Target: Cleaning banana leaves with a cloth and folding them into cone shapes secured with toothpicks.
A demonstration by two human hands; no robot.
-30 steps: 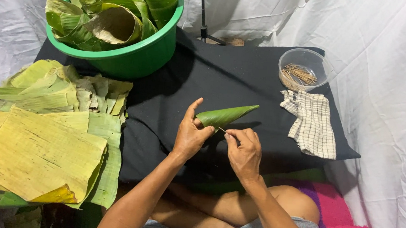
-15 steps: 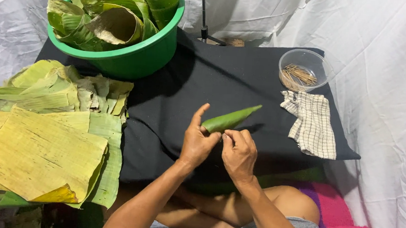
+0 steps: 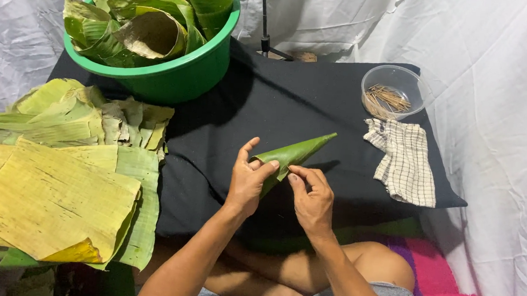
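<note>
Cone of green banana leaf (image 3: pixel 292 156) sits right in the middle here, held up just above the black cloth (image 3: pixel 279 99), with its pointy tip aimed up and to the right toward the checked towel (image 3: pixel 406 161). The wide end is down between both hands. Left hand (image 3: pixel 247 181) wraps around that wide end from the left side, fingers curled onto the leaf and the thumb sticking up free. Right hand (image 3: pixel 313 198) is just beside it on the right, fingertips pinched together against the lower edge of the cone. Whether there's a little stick in that pinch, I honestly can't tell, it's too small.

Further out: a clear plastic bowl (image 3: pixel 397 92) with thin wooden picks sits at the far right corner of the cloth, just behind the towel. At the far left corner there's a big green tub (image 3: pixel 176 74) stuffed with rolled and folded leaves. Off to the left, well apart from the hands, lies a flat stack of yellowish leaf sheets (image 3: pixel 44 194), with some crumpled green pieces behind it. White sheeting hangs all around, and the person's bare knees show under the cloth's near edge.
</note>
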